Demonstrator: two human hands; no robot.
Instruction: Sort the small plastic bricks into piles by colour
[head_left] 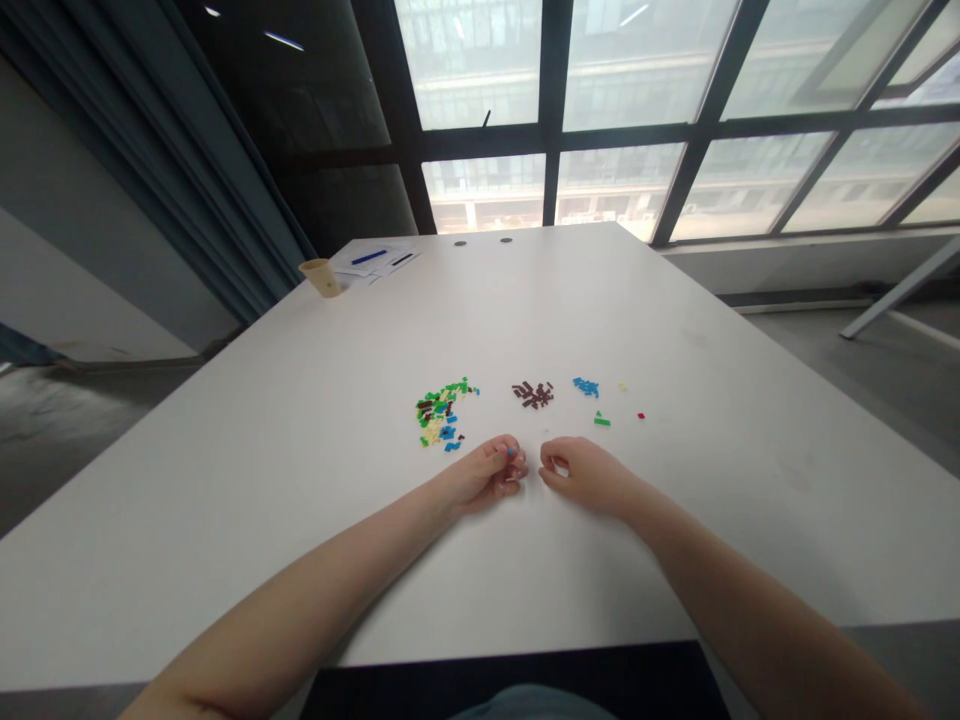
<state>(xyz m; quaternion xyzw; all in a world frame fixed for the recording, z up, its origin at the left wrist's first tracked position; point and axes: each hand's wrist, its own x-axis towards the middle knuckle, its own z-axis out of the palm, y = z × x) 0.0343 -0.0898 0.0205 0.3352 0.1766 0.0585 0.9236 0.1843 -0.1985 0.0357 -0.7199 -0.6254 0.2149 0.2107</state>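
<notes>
While the left hand [489, 478] pinches a tiny blue plastic piece [511, 452] and the right hand [586, 473] curls loosely, any contents hidden, small brown plastic bricks [535, 396] at their twelve o'clock and small blue plastic bricks [586, 386] at one dot the white worktop [525, 320], seemingly grouped by colour.

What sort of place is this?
Probably an office or meeting room: there's a big white table, papers with a blue pen on them, and large windows.
</notes>
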